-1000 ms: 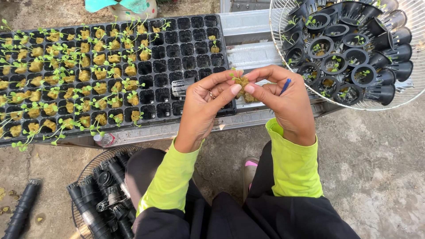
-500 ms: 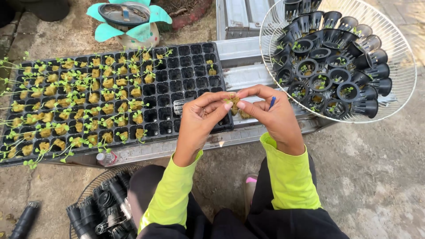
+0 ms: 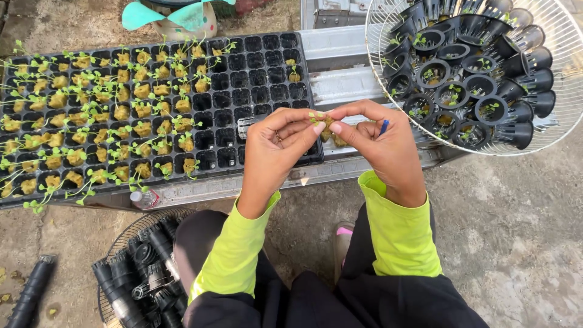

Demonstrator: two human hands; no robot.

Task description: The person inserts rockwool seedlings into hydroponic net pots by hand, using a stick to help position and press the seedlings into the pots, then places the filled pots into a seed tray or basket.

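Both hands have drifted a little toward the black seedling tray (image 3: 255, 97) over the last second, and the pinch hasn't let go. The left hand (image 3: 276, 152) and right hand (image 3: 382, 152) meet fingertip to fingertip, closed on a small sponge plug with a seedling (image 3: 325, 124), its green leaves poking out just left of the pinch. The plug looks unchanged, perhaps being worked apart; it is too small to say. A blue stick (image 3: 384, 126) juts from the right fist. Wrists bend inward, palms facing. Beyond the right hand sits the wire basket (image 3: 565, 130) of black pots (image 3: 461, 67).
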